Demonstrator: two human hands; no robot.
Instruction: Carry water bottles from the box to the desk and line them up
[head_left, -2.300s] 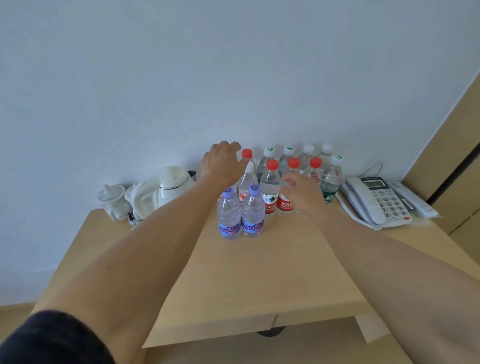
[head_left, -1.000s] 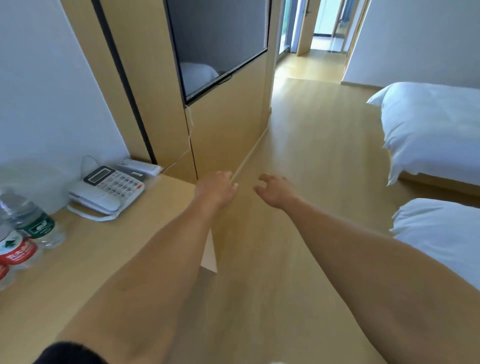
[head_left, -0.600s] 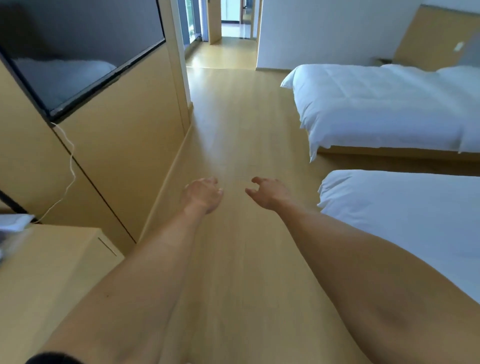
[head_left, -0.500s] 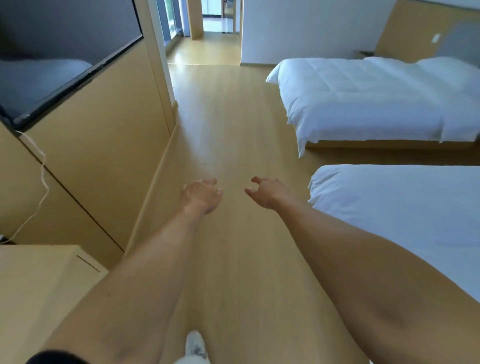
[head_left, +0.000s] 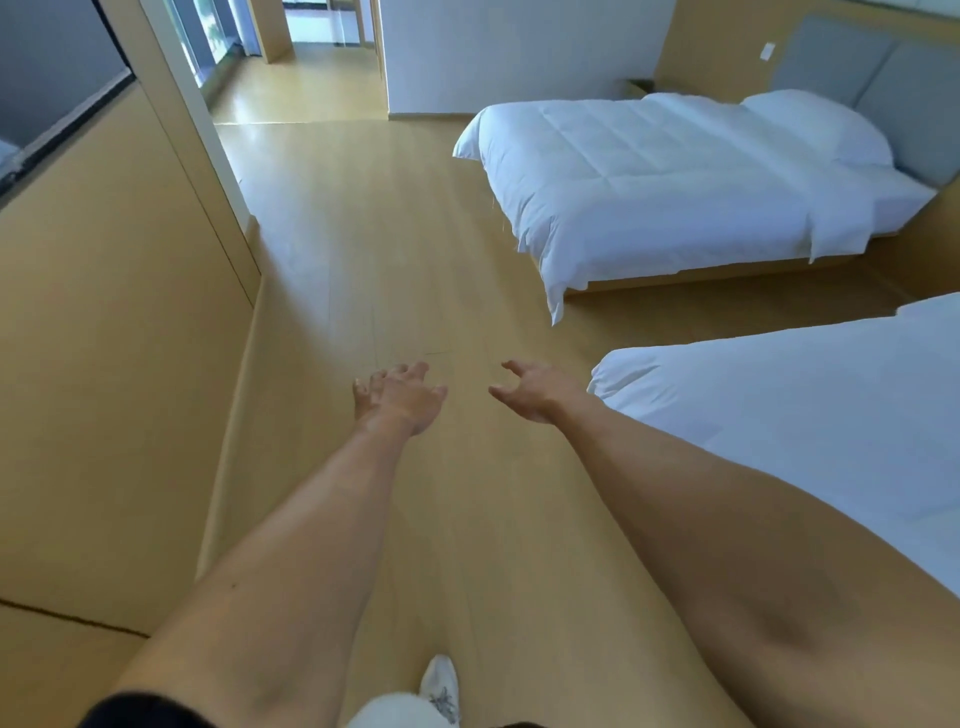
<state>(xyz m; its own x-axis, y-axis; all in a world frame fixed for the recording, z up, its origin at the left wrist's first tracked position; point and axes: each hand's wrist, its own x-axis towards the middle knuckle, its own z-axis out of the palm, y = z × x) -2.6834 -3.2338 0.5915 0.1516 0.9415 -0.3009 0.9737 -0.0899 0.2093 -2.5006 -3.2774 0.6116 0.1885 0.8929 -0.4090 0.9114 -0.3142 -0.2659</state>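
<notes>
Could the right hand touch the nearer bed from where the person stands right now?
Probably yes. The right hand hangs open and empty just beside the corner of the nearer bed, with only bare wooden floor between them, so a short sideways reach should do.

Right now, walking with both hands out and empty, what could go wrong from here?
1. The near bed's corner juts close beside the right hand; a hip or arm may clip it in passing.
2. The wooden floor looks glossy, so the white shoe might slip.
3. The wall panel runs close beside the left hand, leaving a narrow lane.
</notes>
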